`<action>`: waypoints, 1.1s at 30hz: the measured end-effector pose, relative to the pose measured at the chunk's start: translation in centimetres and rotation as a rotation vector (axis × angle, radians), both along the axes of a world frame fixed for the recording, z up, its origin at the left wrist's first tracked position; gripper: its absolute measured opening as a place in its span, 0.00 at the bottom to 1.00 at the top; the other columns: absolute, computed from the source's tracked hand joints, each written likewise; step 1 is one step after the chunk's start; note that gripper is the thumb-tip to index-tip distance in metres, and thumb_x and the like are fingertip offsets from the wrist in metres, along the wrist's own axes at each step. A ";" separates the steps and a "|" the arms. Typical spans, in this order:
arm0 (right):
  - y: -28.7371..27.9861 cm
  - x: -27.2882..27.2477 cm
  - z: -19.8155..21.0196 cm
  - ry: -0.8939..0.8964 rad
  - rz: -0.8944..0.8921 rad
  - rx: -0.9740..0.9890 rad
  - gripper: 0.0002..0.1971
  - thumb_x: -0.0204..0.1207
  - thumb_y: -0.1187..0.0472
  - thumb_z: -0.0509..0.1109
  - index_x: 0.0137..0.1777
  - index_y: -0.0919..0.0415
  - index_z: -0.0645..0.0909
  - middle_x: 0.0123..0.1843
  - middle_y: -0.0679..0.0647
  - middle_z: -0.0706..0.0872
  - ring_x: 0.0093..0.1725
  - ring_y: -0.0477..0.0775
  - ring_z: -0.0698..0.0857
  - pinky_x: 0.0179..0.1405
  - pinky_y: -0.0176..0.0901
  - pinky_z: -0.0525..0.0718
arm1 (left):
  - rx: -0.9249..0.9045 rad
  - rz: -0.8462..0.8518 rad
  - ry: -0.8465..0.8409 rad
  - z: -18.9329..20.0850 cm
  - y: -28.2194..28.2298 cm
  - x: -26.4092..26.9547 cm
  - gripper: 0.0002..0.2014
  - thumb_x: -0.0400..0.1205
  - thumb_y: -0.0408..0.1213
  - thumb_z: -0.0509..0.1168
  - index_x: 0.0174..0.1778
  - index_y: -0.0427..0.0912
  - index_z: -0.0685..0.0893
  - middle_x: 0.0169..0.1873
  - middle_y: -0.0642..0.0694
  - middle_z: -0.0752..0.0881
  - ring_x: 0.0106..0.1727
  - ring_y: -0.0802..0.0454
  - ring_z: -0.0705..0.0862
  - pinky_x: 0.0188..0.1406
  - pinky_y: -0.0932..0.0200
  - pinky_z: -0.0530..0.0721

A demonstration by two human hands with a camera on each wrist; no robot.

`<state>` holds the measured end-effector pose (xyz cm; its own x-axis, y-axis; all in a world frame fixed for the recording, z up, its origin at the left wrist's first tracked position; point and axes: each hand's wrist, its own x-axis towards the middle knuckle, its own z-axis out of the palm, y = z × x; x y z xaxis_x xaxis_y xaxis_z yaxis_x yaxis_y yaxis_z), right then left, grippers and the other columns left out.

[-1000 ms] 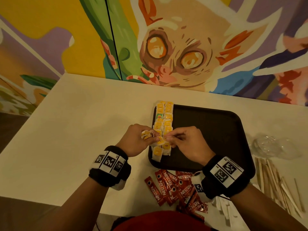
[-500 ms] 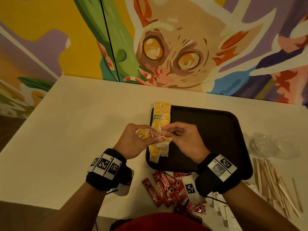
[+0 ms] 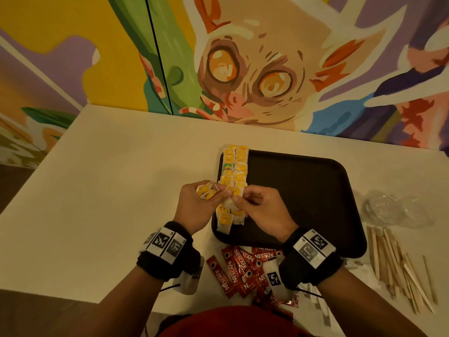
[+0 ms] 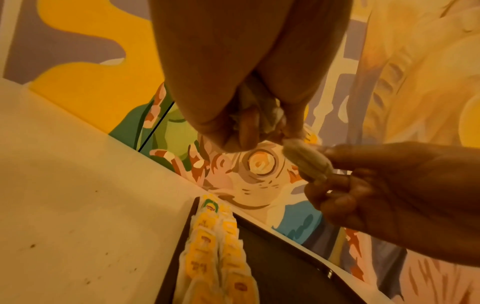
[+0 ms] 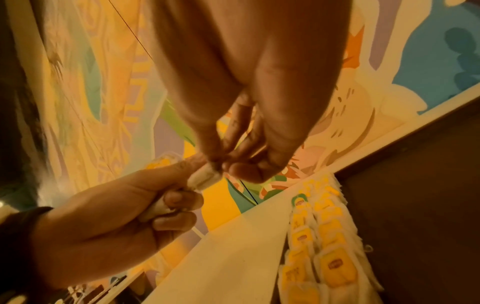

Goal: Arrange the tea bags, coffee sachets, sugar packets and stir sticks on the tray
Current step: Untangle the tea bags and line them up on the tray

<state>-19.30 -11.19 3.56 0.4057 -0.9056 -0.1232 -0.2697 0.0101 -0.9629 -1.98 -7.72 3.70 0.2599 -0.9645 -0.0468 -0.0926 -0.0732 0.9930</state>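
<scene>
We are seeing the left hand [image 3: 194, 205] clutching a small bunch of tea bags [image 3: 206, 192], while the right hand [image 3: 257, 210] is pinching one tea bag [image 4: 306, 160], seemingly from that bunch. At centre frame, two rows of tea bags [image 3: 234, 171] are lying along the black tray's [image 3: 303, 190] left edge on the tabletop [image 3: 121, 178].

Both forearms reach forward side by side, each wrist wrapped in a black band. The left hand [image 3: 194, 205] is curled into a loose fist, knuckles up, fingers closed on what it carries. The right hand [image 3: 261, 210] meets it, thumb and fingertips [image 5: 244, 172] pinched together at the left hand's fingers.
</scene>
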 end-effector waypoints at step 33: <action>0.0 1.3 -6.9 0.675 -0.108 0.243 0.25 0.66 0.60 0.84 0.58 0.58 0.74 0.59 0.58 0.81 0.49 0.53 0.83 0.37 0.38 0.80 | 0.365 -0.341 -0.850 -8.7 0.1 0.1 0.19 0.77 0.54 0.70 0.59 0.49 0.80 0.52 0.50 0.83 0.50 0.49 0.83 0.50 0.51 0.84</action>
<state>-17.98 -11.17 -3.32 0.0795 -0.8516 -0.5182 -0.7900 0.2631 -0.5537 -1.86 -7.60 -5.03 0.0557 -0.9575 -0.2829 -0.8381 -0.1989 0.5080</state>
